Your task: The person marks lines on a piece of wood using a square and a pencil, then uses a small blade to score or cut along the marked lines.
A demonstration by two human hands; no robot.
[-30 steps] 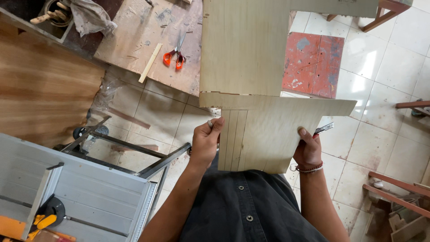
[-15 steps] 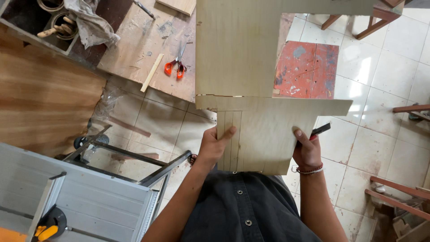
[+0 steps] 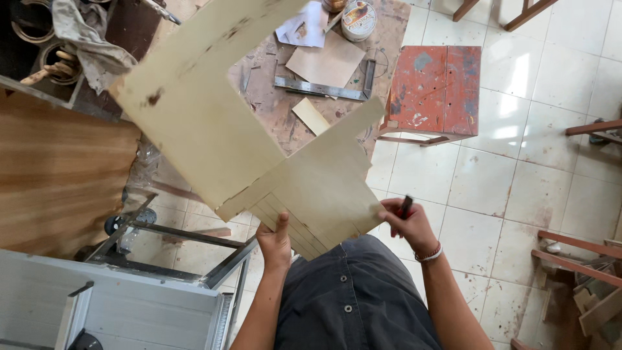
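Both hands grip one pale plywood cut-out (image 3: 227, 129), held in the air in front of my chest and above the floor, not resting on anything. My left hand (image 3: 275, 241) is closed on the panel's near lower edge, thumb up on the face where a few parallel pencil lines run, fingers hidden behind the sheet. My right hand (image 3: 407, 223) pinches the near right corner and also keeps a dark marker (image 3: 405, 206) tucked between its fingers, so that grip looks the lighter of the two. From the hands the panel runs away and up to the left: its long axis slants from near my belly toward the far left corner of the view, where the broad end points, above the brown wooden board (image 3: 58, 175). A shorter arm of the cut-out juts to the far right, toward the worktop (image 3: 363, 52), which carries a steel square (image 3: 324, 87) and a small tin (image 3: 358, 19). The left hand sits nearer the long axis and, I judge, bears most of the weight; the right hand is off to the side as the steering one. Beyond the worktop stands a red stool (image 3: 434, 87) on the tiled floor (image 3: 505, 188).
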